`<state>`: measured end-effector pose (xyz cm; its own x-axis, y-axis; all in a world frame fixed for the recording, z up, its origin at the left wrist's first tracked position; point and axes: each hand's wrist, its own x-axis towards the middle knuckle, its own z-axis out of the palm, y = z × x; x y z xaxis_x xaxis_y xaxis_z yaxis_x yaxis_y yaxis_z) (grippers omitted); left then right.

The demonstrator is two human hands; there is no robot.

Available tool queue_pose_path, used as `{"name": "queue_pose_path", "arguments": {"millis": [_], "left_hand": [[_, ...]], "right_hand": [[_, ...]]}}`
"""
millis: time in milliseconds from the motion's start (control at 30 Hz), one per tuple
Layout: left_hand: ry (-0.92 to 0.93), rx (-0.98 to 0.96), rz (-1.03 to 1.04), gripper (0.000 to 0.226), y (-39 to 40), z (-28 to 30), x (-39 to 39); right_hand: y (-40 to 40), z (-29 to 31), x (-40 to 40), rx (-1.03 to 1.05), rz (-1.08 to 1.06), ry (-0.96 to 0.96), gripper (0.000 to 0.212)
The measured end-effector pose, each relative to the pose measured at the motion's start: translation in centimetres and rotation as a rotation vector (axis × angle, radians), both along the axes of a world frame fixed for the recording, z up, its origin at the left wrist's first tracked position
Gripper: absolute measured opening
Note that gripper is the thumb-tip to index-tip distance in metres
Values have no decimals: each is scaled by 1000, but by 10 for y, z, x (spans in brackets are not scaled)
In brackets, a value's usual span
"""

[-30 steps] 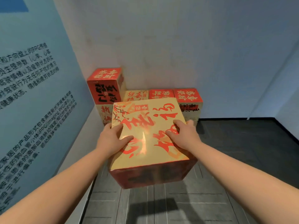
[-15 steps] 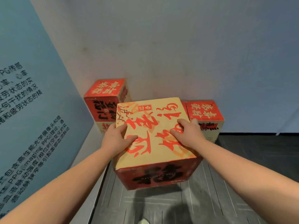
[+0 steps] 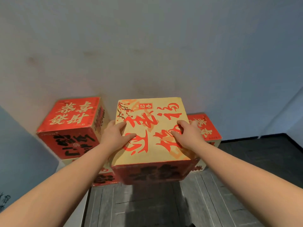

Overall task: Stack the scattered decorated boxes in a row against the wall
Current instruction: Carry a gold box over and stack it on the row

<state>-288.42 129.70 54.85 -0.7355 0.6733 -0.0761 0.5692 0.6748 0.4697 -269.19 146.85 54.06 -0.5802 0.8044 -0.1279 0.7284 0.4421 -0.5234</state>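
Note:
I hold a tan-topped box (image 3: 152, 126) with red brush characters and a dark red front face between both hands, close to the white wall. My left hand (image 3: 114, 136) grips its left edge, thumb on the top. My right hand (image 3: 188, 136) grips its right edge the same way. The box hangs over the row of boxes on the floor and hides most of them. To its left a red-topped box (image 3: 70, 117) with gold characters sits on top of another box. At the right a lower red-topped box (image 3: 208, 128) shows partly behind my right hand.
The white wall (image 3: 147, 54) runs behind the boxes. A blue panel (image 3: 19, 153) closes off the left side, forming a corner. Grey plank floor (image 3: 147, 207) lies below the held box, and darker floor (image 3: 262, 153) extends right.
The held box has moved forward and up toward the wall, level with the stacked red box. It covers more of the floor row. The view has come closer to the wall.

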Motion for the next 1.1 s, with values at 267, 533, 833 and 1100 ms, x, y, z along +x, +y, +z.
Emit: {"name": "queue_pose_path", "arguments": {"millis": [267, 533, 833, 1100], "left_hand": [[-6, -33, 17, 74, 91, -8, -89], [-36, -95, 105, 74, 141, -23, -156], [-68, -121, 63, 73, 173, -42, -213], [-93, -139, 8, 70, 176, -59, -251]], "right_hand": [[96, -18, -95, -21, 17, 1, 60], [160, -41, -179, -79, 92, -10, 60], [184, -61, -226, -102, 60, -38, 59], [180, -75, -256, -115, 21, -62, 56]]}}
